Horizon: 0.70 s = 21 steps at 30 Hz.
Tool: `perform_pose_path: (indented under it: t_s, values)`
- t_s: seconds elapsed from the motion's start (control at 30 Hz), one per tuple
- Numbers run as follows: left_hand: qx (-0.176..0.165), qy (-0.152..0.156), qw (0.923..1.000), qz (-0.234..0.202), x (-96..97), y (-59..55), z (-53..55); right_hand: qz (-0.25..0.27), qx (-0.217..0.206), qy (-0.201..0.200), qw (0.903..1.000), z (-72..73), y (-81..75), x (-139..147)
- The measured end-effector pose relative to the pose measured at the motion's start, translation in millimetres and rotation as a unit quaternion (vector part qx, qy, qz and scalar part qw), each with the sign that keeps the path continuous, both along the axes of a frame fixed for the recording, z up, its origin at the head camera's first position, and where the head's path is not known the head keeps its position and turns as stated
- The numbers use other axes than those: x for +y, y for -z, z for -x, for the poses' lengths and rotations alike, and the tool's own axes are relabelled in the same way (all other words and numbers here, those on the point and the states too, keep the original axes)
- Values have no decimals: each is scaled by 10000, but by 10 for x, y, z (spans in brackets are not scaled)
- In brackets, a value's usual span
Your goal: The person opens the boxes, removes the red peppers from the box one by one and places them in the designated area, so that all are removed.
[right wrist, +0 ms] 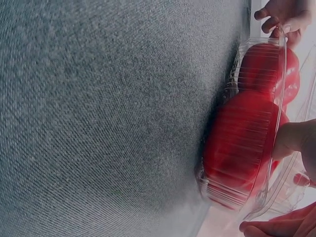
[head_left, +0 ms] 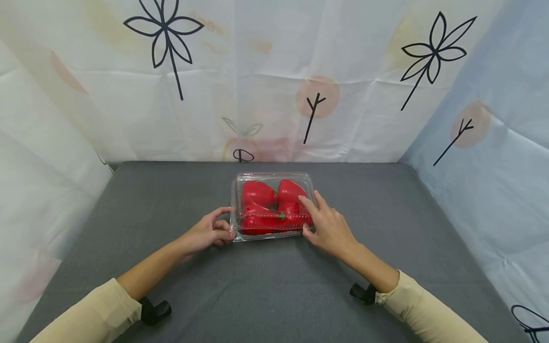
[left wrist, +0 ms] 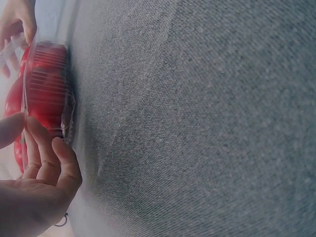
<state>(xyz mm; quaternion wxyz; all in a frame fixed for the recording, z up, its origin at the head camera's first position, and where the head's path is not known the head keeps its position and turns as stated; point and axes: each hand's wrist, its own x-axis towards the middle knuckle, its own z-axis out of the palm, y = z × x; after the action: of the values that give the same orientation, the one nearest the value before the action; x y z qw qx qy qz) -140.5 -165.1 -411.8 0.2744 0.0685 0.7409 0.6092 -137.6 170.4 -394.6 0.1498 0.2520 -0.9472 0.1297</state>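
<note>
In the head view a clear plastic clamshell box [head_left: 274,236] sits on the grey cloth with several red bell peppers [head_left: 259,193] inside, their green stems partly showing. My left hand [head_left: 210,231] is at the box's left side. The left wrist view shows its thumb and index finger pinching the rim, with the other fingers curled below. On the right side, my right hand [head_left: 332,228] holds the lid's edge. In the right wrist view the lid [right wrist: 289,195] stands tilted away from the base rim, the thumb between them and the other fingers on the lid's far edge.
Grey cloth [head_left: 257,295] covers the table beneath the box. White printed fabric [head_left: 266,62] hangs behind the table and at both sides. Dark straps [head_left: 364,293] are worn on the forearms near the beige sleeves.
</note>
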Motion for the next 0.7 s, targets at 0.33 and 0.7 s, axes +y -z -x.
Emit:
perform_pose_path:
  t_s: [0.33, 0.7]
  values:
    - [-1, 15, 10000, 25, -4, -2, 5, 76, 226, -125, 9996, -11, 32, 4]
    - [-3, 11, 10000, 7, 9, -3, 11, 106, 330, -308, 9989, -2, 56, 36]
